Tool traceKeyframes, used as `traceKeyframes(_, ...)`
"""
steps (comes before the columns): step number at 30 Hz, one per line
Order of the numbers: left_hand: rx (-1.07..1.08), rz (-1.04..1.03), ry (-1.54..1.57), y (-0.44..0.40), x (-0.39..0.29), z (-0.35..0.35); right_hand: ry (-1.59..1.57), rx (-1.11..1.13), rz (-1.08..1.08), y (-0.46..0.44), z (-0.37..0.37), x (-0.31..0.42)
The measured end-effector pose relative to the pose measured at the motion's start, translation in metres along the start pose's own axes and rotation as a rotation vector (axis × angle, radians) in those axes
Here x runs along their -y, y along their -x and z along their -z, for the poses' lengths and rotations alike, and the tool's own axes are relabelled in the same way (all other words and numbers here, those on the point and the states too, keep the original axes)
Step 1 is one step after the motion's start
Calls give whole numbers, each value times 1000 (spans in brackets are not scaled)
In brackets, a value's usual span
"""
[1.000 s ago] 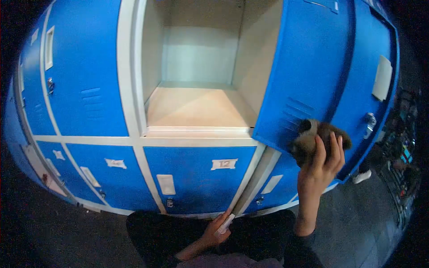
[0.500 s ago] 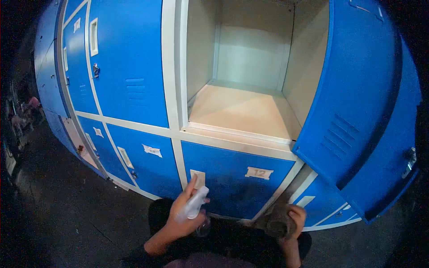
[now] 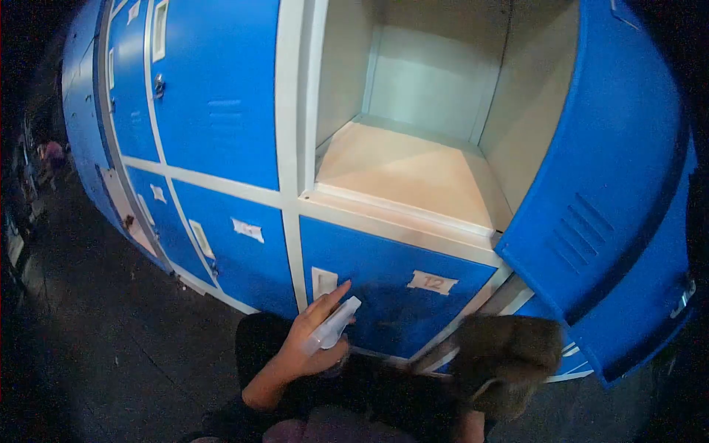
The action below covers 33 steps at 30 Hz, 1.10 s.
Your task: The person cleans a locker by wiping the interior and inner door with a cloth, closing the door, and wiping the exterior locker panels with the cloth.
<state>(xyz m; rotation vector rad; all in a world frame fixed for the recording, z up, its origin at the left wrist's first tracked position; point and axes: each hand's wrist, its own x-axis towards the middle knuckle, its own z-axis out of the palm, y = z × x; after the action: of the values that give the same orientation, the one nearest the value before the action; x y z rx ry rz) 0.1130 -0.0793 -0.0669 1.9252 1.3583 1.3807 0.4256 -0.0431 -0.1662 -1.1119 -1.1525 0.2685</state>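
Note:
My left hand (image 3: 304,345) is wrapped round a spray bottle (image 3: 334,325) with a whitish trigger head, in front of the lower locker door (image 3: 384,303) marked 12. Its index finger stretches up past the nozzle, near the door's pale handle recess (image 3: 323,283). The bottle's body is mostly hidden by the hand and dark clothing. To the right, a brown cloth (image 3: 509,358) is spread and blurred at its edge. It covers most of my right hand (image 3: 474,422), which holds it from below; the fingers are hidden.
Above door 12 an open locker compartment (image 3: 406,166) shows its bare shelf. Its blue door (image 3: 591,184) swings out to the right, its lower corner near the cloth. More closed blue lockers (image 3: 214,111) stand left. Dark floor (image 3: 96,340) lies at the lower left.
The cloth has swung up and right, opening out and covering my right hand. My left hand has moved slightly right with the spray bottle, its index finger straighter. The view has shifted a little.

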Motion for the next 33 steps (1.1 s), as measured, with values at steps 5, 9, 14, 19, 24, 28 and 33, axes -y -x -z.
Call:
traceKeyframes(5, 91, -1, -103, 22, 43, 13, 287, -111, 1142, -57, -34, 78)
traceKeyframes(9, 106, 128, -123, 39, 78, 22, 745, 271, 1208, -97, -117, 131)
traceKeyframes(14, 63, 110, -204, 49, 108, 25, 798, 135, 1201, -81, -160, 141)
traceKeyframes(19, 12, 41, -149, 46, 114, 22, 686, 260, 1289, -68, -200, 175)
traceKeyframes(24, 77, 150, -11, 41, 87, 27, 571, 302, 1313, -56, -235, 194)
traceKeyframes(28, -6, 36, -232, 43, 94, 40, 655, 292, 1287, -60, -220, 182)
traceKeyframes(33, 5, 69, -192, 42, 99, 49, 749, 205, 1219, -79, -164, 159)
